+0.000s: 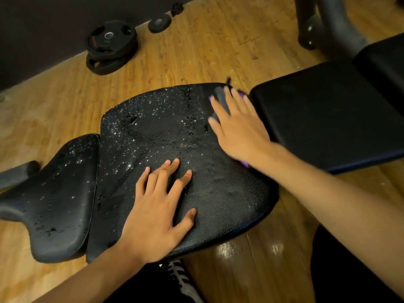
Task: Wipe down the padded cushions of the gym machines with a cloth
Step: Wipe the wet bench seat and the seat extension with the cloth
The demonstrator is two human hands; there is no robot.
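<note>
Cloth (245, 164): soft, limp, under your right grip (238, 130) at the far right edge of the cushion (153, 132).
Right grip: fingers flat, pressing it.
Left grip (157, 206): spread flat, near edge.
Cushion: wet, likely slippery; keep your palm on the cloth.

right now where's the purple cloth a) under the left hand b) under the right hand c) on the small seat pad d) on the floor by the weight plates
b: the purple cloth peeks out by the wrist and at the fingertips of the right hand, which presses flat on the wet cushion. The left hand lies bare on the same cushion.
</note>
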